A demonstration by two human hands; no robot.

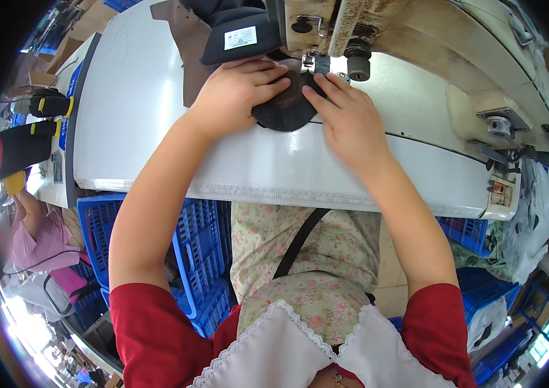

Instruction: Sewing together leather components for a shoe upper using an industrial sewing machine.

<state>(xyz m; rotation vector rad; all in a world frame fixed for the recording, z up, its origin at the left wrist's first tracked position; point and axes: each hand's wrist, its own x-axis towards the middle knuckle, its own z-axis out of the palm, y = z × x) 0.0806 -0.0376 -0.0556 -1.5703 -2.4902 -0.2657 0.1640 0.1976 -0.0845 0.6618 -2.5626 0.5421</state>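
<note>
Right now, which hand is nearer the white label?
Left. The left hand is just below the white label in view; the right hand is farther off, down and to the right.

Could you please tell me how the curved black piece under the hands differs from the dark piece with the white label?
The curved black piece has a rounded near edge; the labelled piece looks boxier and carries a white label.
The left hand and right hand rest on the curved black piece; neither clearly grips the labelled piece.
Both are dark; whether they are joined is hidden.
</note>
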